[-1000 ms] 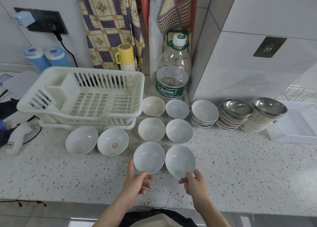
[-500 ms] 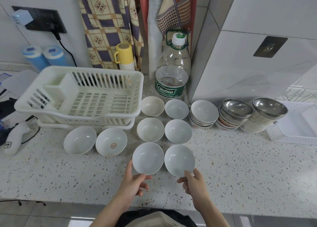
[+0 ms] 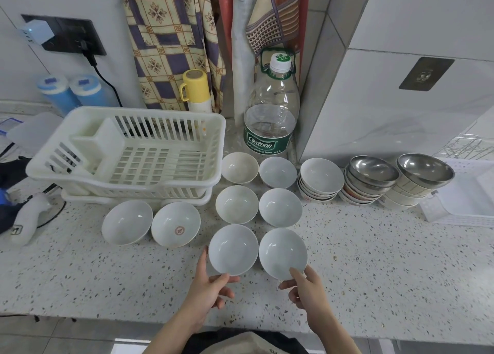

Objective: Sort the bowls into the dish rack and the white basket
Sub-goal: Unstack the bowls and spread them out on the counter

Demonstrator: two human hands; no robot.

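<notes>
1. Speckled stone bench (image 3: 374, 260) under a tiled wall, hung cloths behind.
2. Far left: white basket (image 3: 128, 150), slatted, holding no bowls yet.
3. Just in front of it: two loose bowls side by side, plain bowl (image 3: 127, 222) and stamped bowl (image 3: 176, 224).
4. Centre: six bowls in two columns, touching or nearly so.
5. Left hand (image 3: 207, 289) gripping the near rim of the front-left bowl (image 3: 233, 249), thumb over the edge, fingers beneath.
6. Right hand (image 3: 307, 289) pinching the near rim of the front-right bowl (image 3: 282, 252) likewise.
7. Right: stacked white bowls (image 3: 320, 179), then two stacks topped by steel bowls (image 3: 374, 170).
8. Far right: wire dish rack (image 3: 466, 146), barely in view.
9. Step judged: first pick-up, both bowls seemingly tilted off the bench.
10. Next: lift clear of neighbours, carry each to its place.
</notes>
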